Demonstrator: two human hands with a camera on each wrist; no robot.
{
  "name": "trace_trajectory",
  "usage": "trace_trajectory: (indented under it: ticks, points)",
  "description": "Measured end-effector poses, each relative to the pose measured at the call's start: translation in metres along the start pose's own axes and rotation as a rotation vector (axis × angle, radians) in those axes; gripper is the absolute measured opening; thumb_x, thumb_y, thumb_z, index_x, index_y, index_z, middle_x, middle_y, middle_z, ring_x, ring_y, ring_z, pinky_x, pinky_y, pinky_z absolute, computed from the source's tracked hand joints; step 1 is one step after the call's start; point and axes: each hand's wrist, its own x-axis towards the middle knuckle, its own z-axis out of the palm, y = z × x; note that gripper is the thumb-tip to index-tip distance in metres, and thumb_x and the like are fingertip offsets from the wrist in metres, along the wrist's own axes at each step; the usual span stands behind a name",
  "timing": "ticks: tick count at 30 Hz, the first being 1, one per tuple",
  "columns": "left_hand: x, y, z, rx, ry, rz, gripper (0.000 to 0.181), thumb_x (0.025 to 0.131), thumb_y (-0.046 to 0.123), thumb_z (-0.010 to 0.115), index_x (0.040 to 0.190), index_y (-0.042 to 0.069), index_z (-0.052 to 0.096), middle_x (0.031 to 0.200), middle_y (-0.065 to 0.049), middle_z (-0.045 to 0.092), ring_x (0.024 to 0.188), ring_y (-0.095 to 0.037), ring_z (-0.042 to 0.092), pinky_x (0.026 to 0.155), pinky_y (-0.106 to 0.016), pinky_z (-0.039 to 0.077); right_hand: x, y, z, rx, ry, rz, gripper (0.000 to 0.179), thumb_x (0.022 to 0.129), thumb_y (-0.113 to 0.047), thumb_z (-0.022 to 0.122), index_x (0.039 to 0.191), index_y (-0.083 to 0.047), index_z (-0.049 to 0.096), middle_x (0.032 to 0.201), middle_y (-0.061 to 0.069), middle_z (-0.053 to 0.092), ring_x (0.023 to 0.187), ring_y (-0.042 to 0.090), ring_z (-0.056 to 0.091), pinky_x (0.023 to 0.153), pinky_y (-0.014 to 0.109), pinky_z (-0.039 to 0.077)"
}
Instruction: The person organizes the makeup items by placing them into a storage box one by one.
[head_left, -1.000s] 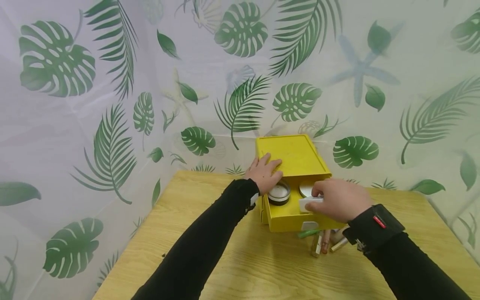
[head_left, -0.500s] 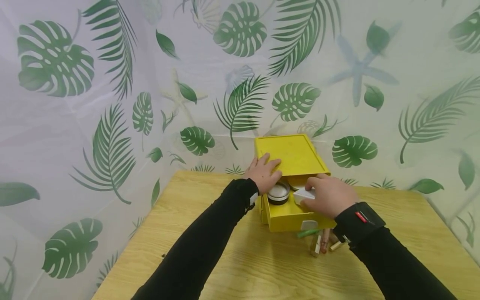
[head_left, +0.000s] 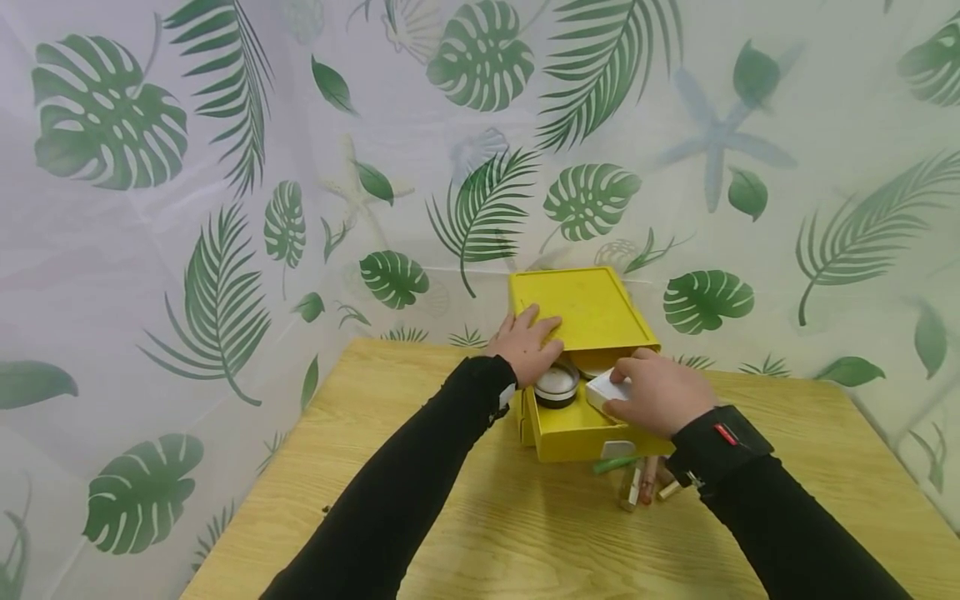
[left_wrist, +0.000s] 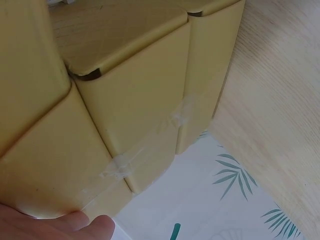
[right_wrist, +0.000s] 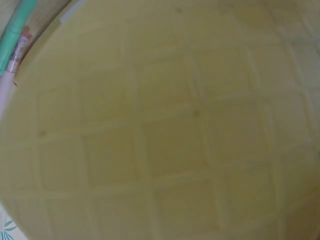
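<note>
A yellow drawer box (head_left: 588, 308) stands near the back of the table, its drawer (head_left: 566, 446) pulled out toward me. My left hand (head_left: 527, 346) rests on the box's top left edge, fingers spread; the left wrist view shows its fingertips (left_wrist: 102, 226) against the yellow side. Inside the drawer, my right hand (head_left: 663, 393) pinches a small white box (head_left: 602, 392) between thumb and fingers. A round jar with a pale top and dark base (head_left: 557, 385) sits in the drawer's left part. Another round thing behind the white box is mostly hidden. A yellow gridded surface (right_wrist: 170, 145) fills the right wrist view.
Before the drawer, on the wooden table (head_left: 480, 533), lie a green tube (head_left: 615, 465), a clear tube (head_left: 630, 487), a pinkish tube (head_left: 648, 483) and a gold-coloured stick (head_left: 669, 490). A leaf-printed sheet (head_left: 405, 208) hangs behind the table.
My right hand has moved left and deeper into the drawer with the small white box, then stayed nearly still as the box tilted slightly. My left hand has stayed on the yellow drawer box.
</note>
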Motion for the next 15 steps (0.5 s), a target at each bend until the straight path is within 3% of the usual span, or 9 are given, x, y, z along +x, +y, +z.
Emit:
trace_trajectory:
  ticks: [7,15]
  points:
    - [0.0002,0.0,-0.0005,0.006,-0.003,-0.001,0.048,0.1,0.041,0.035,0.146,0.029,0.036,0.157,-0.004,0.015,0.138,-0.036,0.007,0.112,-0.052,0.019,-0.0024,0.0012,0.0022,-0.005,0.008,-0.015,0.028,0.082,-0.035,0.068,0.098,-0.013,0.07,0.092,0.006,0.061,0.066,0.016,0.053,0.055,0.038,0.05]
    - [-0.0006,0.0003,-0.0002,0.006,-0.002,0.003,0.048,0.1,0.04,0.036,0.147,0.029,0.035,0.156,-0.005,0.015,0.138,-0.036,0.008,0.111,-0.054,0.02,-0.0091,0.0004,0.006,-0.038,0.077,-0.054,0.026,0.089,-0.032,0.06,0.099,-0.011,0.072,0.091,0.005,0.065,0.071,0.018,0.058,0.059,0.041,0.053]
